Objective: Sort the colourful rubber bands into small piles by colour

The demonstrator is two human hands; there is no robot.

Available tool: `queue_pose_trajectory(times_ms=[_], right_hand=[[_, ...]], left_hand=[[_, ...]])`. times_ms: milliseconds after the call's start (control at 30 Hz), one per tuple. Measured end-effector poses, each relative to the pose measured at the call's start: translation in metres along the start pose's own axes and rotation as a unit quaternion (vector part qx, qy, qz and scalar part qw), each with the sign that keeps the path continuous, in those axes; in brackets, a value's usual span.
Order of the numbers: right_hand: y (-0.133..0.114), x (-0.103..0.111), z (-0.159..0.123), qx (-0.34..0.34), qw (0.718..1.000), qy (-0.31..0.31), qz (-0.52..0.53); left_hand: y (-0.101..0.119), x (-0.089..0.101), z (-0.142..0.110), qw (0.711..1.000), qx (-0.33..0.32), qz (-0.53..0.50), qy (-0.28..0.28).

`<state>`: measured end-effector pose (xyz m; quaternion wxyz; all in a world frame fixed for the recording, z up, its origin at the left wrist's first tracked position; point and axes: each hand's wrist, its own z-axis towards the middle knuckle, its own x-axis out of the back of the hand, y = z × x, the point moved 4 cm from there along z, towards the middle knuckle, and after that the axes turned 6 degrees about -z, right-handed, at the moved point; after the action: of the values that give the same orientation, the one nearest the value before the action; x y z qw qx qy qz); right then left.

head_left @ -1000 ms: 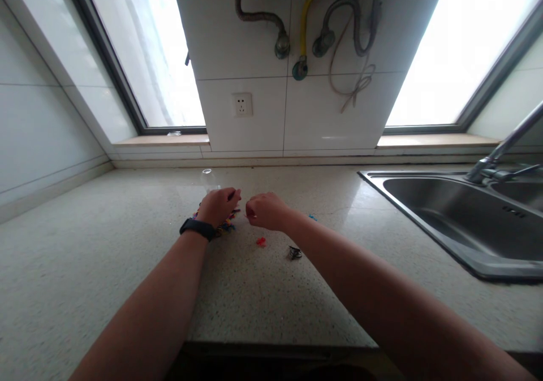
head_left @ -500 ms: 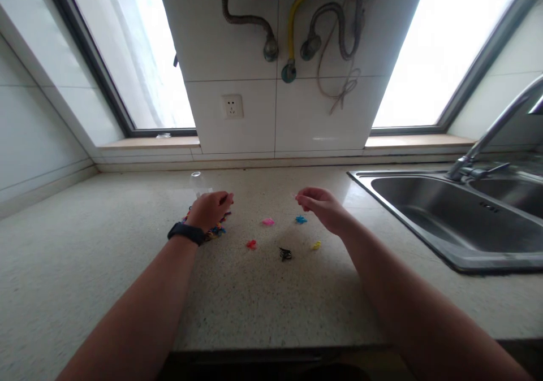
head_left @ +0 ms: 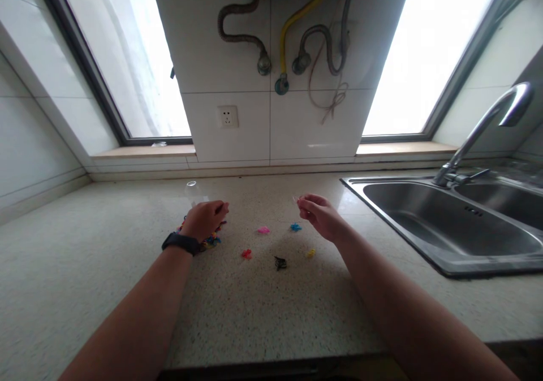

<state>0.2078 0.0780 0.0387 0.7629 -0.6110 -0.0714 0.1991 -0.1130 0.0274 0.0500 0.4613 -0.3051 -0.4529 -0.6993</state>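
Note:
My left hand [head_left: 205,220], a dark band on its wrist, rests closed over a heap of small coloured pieces [head_left: 211,239] on the speckled counter [head_left: 106,268]. My right hand [head_left: 319,213] is raised a little to the right, fingers pinched on something thin and clear that I cannot make out. Between and below the hands lie loose pieces: pink [head_left: 263,230], blue [head_left: 296,227], red [head_left: 246,253], black [head_left: 280,263] and yellow [head_left: 311,252]. A small clear glass [head_left: 192,191] stands just behind my left hand.
A steel sink [head_left: 445,228] with a curved tap [head_left: 483,126] fills the counter's right side. The tiled wall behind carries a socket [head_left: 228,116] and several hoses [head_left: 292,36]. Windows with wooden sills flank it.
My hands were close together a second ago; the right one has drawn away to the right. That uncovered the pink, blue and yellow pieces. The view has tilted up slightly.

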Motion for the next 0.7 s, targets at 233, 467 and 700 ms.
queue_pose_trajectory(times_ms=[233,467,700], right_hand=[[-0.007,-0.008,-0.006,-0.003,0.998,-0.033,0.057],[-0.010,-0.011,-0.007,0.007,0.997,-0.050,0.055],[-0.013,-0.015,-0.007,0.011,0.999,-0.037,-0.012]], left_hand=[[-0.001,-0.001,0.000,1.000,-0.003,-0.001,-0.001],[0.001,0.000,0.000,1.000,-0.014,0.012,0.009],[0.001,-0.001,-0.001,1.000,-0.022,0.011,0.007]])
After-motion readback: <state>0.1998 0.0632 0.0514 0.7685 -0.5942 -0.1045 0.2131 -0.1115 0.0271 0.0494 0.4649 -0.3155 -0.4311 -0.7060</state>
